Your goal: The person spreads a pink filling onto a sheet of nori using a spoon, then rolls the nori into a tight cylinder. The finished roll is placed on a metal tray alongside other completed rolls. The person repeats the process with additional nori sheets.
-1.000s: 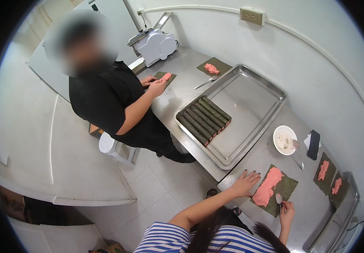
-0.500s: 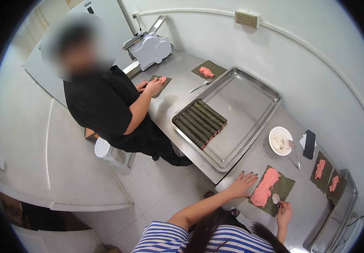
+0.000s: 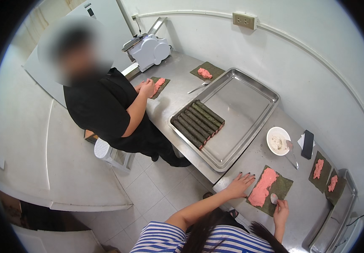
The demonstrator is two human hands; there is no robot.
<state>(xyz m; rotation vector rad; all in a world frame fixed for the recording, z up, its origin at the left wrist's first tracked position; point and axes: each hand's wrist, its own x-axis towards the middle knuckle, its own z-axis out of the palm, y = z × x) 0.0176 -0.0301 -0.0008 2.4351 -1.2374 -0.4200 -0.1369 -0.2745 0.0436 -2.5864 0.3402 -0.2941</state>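
Note:
In front of me a dark green seaweed sheet [image 3: 281,188] lies on the steel table, its left half covered by a band of pink paste [image 3: 263,188]. My right hand [image 3: 280,211] grips a metal spoon [image 3: 274,198], whose bowl is over the sheet beside the paste's right edge. Fingers spread, my left hand [image 3: 239,186] rests at the sheet's left edge and holds nothing. Beyond it stands a large metal tray [image 3: 249,105] with several seaweed rolls [image 3: 198,123] lined up in its near left part.
Right of the tray are a white bowl [image 3: 278,141] with a spatula in it and a black phone [image 3: 307,144]. Two seaweed sheets with paste [image 3: 318,168] lie farther right, by another metal tray [image 3: 338,215]. A co-worker in black [image 3: 106,101] handles a pasted sheet [image 3: 160,87] at the far left.
My spoon has shifted slightly within the sheet, near the paste's edge. My left hand stays in place. The co-worker's hands have drawn back to the left, showing more of their paste.

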